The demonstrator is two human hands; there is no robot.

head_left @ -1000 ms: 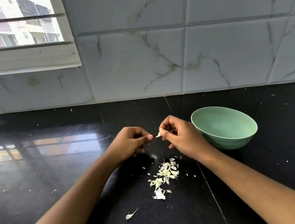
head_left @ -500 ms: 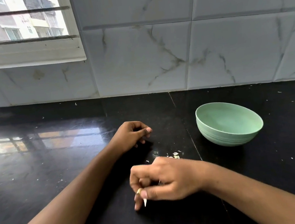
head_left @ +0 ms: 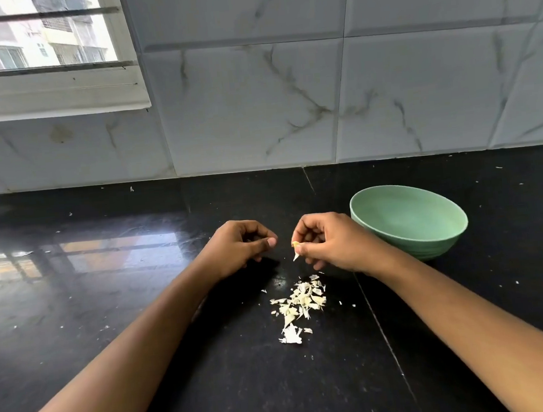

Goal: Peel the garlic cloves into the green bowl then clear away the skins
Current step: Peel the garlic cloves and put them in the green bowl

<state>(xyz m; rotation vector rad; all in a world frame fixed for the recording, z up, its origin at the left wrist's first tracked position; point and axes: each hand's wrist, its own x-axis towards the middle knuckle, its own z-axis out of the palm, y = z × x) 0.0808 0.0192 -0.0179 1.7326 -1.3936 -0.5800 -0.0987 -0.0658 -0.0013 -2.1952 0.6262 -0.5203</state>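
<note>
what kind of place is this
Most likely a home kitchen: a polished black stone countertop against a marble-look tiled wall, a window facing apartment buildings, and garlic skins piled near a green bowl.

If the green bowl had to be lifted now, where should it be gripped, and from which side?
Likely the left rim of the green bowl, pinched from above, thumb inside: it stands upright and open, its wall rounded, and the right hand, holding a garlic clove, is beside that rim.

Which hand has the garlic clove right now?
The right hand, beside the green bowl: it pinches the garlic clove at its fingertips. The left hand is curled with nothing visible in it.
</note>
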